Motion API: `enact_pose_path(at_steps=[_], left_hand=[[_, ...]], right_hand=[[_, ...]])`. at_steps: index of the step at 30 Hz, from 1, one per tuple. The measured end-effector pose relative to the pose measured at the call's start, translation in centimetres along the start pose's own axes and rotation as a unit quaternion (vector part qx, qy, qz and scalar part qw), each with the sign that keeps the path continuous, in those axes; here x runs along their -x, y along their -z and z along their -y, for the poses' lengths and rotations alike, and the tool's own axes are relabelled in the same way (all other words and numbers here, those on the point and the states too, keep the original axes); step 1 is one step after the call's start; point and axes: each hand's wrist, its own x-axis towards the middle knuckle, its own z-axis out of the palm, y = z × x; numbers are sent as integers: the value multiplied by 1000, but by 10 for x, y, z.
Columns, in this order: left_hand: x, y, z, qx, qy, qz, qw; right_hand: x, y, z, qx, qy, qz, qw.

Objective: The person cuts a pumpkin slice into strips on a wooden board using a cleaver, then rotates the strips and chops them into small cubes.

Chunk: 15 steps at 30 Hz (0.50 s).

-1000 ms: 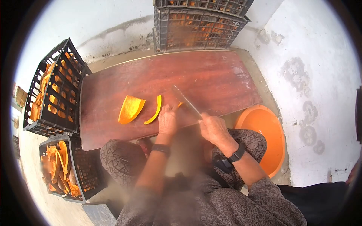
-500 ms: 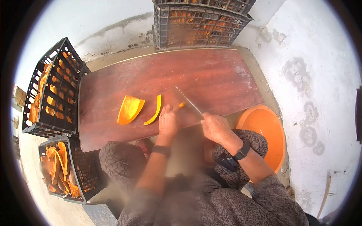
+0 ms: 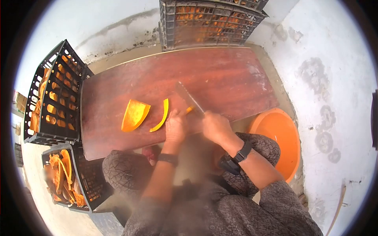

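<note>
As the right grip (image 3: 217, 128) clasps a knife (image 3: 189, 96), orange piece (image 3: 190, 109) beside left grip (image 3: 176, 126) — its hold unclear.

Whitewashed walls (image 3: 350, 78) meet in a corner behind a low, reddish-brown wood-grained table (image 3: 220, 67) with pale scuffs. Grey damp patches (image 3: 325, 141) mottle the right-hand wall; a dark streak (image 3: 122, 29) crosses the back one. Bright light washes the pale, bare floor (image 3: 33, 173).
</note>
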Motion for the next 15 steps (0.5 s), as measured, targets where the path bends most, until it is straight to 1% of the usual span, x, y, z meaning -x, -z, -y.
enact_pose_path(at_steps=[1,2,7,9,10,12,14,15], left_hand=[[2,1,1,1,19,8,1000],[3,2,2,-1,19,7,1000],[1,2,-1,37,25,-21,999],[1,3,-3,29,37,-12,999],[0,4,-4,23,50,-3,998],[-2,2,-5,20,46,-9,999],[-3,1,-7,18,40,-15,999],[-4,3,-8,14,50,-6,999]], right_hand=[[-2,-5,-2,-5,1,-36,999],[-3,-9,-3,-10,1,-73,997],[-2,-10,-8,-34,-4,-86,996],[-1,-8,-9,-52,-8,-97,994],[1,-4,-9,-57,-1,-91,994],[8,4,-9,-59,4,-86,995],[15,9,-8,-59,45,-103,992],[19,11,-8,-58,45,-104,992]])
